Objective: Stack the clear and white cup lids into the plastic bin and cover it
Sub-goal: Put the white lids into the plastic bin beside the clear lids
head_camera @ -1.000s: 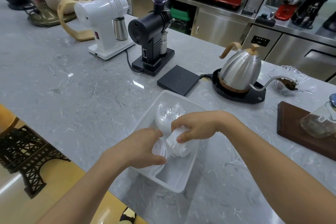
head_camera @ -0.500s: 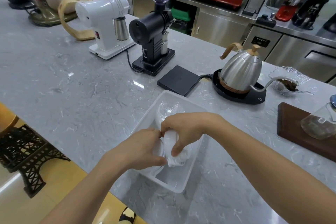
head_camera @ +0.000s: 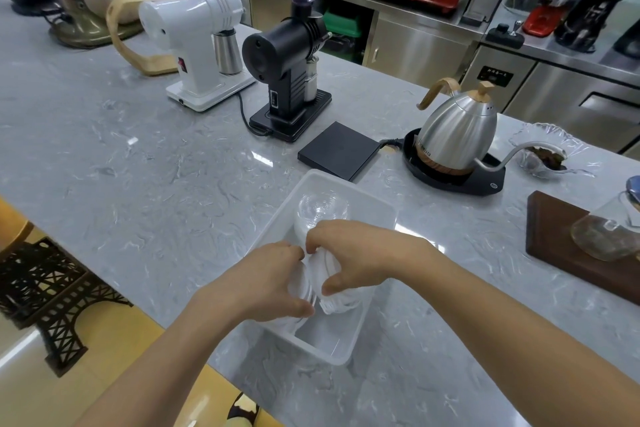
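Note:
A translucent plastic bin (head_camera: 337, 352) sits on the grey marble counter, near its front edge. A stack of clear domed lids (head_camera: 320, 210) lies at the bin's far end. Inside the bin, my right hand (head_camera: 353, 253) grips a stack of white lids (head_camera: 337, 302) from above. My left hand (head_camera: 263, 282) presses against the same stack from the left, fingers curled round its near side. The two hands touch over the bin and hide most of the white lids. No bin cover is in view.
Behind the bin lie a black flat scale (head_camera: 337, 149) and a steel gooseneck kettle (head_camera: 457, 135) on its base. A white grinder (head_camera: 197, 42) and a black grinder (head_camera: 287, 62) stand further back. At the right edge sits a wooden board (head_camera: 554, 236) carrying a glass vessel.
My right hand has slid left and down with the white lids, closing against my left hand deeper in the bin. The clear lid stack has not moved.

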Action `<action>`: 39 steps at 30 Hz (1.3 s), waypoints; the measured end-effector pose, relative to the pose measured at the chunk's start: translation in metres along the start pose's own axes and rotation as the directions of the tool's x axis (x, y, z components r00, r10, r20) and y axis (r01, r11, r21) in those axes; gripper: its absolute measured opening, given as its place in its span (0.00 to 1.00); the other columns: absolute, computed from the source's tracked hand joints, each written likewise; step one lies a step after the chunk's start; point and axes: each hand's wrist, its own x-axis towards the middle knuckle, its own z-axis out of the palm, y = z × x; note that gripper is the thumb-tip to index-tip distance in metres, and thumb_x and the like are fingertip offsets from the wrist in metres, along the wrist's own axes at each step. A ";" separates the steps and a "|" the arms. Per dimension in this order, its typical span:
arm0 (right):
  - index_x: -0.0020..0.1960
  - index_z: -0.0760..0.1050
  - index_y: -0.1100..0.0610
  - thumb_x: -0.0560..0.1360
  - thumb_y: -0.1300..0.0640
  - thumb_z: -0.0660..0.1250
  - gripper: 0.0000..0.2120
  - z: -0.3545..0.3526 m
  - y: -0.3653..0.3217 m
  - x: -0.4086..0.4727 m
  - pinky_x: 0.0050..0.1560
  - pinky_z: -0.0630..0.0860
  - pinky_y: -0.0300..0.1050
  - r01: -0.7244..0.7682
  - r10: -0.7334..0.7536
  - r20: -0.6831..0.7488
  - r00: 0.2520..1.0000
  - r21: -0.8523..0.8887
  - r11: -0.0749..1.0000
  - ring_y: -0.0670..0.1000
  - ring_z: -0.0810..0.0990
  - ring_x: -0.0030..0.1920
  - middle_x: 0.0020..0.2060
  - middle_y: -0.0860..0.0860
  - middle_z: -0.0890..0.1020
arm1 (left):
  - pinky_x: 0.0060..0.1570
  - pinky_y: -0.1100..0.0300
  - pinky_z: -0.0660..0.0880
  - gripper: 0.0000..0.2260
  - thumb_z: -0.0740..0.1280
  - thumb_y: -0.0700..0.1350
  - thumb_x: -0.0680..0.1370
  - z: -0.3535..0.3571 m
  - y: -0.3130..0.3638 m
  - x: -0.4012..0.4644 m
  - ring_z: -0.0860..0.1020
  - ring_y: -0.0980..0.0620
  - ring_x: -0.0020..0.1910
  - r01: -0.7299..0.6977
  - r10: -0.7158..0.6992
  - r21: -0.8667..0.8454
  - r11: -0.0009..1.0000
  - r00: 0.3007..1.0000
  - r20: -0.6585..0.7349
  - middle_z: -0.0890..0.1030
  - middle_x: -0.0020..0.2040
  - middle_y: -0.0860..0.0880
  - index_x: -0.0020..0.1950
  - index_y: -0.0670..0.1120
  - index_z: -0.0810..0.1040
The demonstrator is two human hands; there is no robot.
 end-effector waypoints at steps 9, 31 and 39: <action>0.65 0.73 0.50 0.70 0.51 0.72 0.25 -0.002 -0.005 -0.001 0.54 0.79 0.54 -0.049 0.050 0.010 0.999 -0.060 0.997 0.54 0.78 0.56 0.56 0.50 0.77 | 0.53 0.50 0.79 0.26 0.73 0.57 0.68 0.000 0.002 0.002 0.78 0.50 0.52 0.040 -0.041 0.045 0.998 0.999 0.018 0.77 0.55 0.50 0.62 0.47 0.75; 0.53 0.78 0.55 0.68 0.51 0.73 0.16 0.010 -0.016 0.005 0.42 0.63 0.44 0.030 -0.068 -0.118 0.991 -0.296 0.955 0.52 0.70 0.51 0.42 0.48 0.68 | 0.41 0.57 0.73 0.21 0.72 0.55 0.67 0.002 0.010 0.002 0.75 0.51 0.44 0.022 -0.022 0.092 0.996 1.000 0.006 0.75 0.49 0.51 0.57 0.48 0.75; 0.50 0.78 0.55 0.68 0.53 0.74 0.13 0.013 -0.019 0.009 0.38 0.59 0.42 0.038 -0.072 -0.105 0.992 -0.300 0.953 0.53 0.69 0.49 0.42 0.49 0.66 | 0.44 0.57 0.76 0.20 0.73 0.55 0.67 0.000 0.011 0.003 0.75 0.51 0.43 0.007 -0.008 0.083 0.997 1.000 0.017 0.74 0.48 0.52 0.54 0.49 0.74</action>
